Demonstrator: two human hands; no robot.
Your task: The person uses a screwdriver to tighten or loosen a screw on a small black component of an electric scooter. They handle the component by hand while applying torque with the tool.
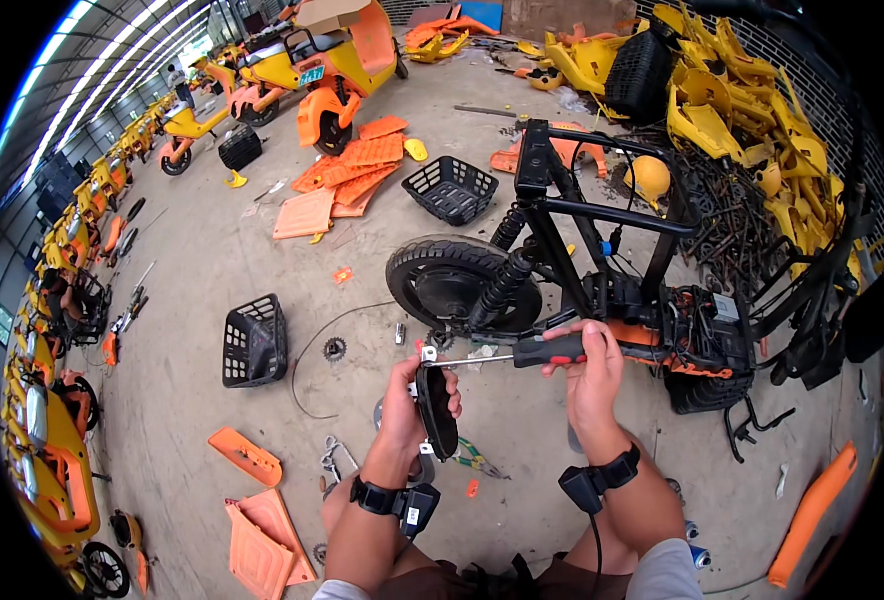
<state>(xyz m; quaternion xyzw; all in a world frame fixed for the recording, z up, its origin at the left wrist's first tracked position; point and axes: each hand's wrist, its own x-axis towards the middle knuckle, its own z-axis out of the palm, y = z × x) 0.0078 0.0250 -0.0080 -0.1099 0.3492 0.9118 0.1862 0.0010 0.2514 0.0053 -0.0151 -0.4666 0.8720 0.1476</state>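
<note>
My left hand [402,408] is closed around a long black oval part [436,412] with pale metal tabs at both ends, held upright above the floor. In my right hand [594,372] is a screwdriver [550,350] with a dark grey and red handle. Its metal shaft points left, and the tip meets the upper end of the black part near the tab; the exact contact is too small to make out. Just beyond my hands stands a stripped black scooter frame [602,215] with its rear wheel [452,283] and shock absorber.
Black plastic baskets [255,340] [451,190] lie on the concrete floor. Orange panels [347,175] are piled farther off. Pliers [482,460], a sprocket [335,348] and a cable lie nearby. Yellow body panels [702,110] heap at the right; scooters [337,70] line the left and back.
</note>
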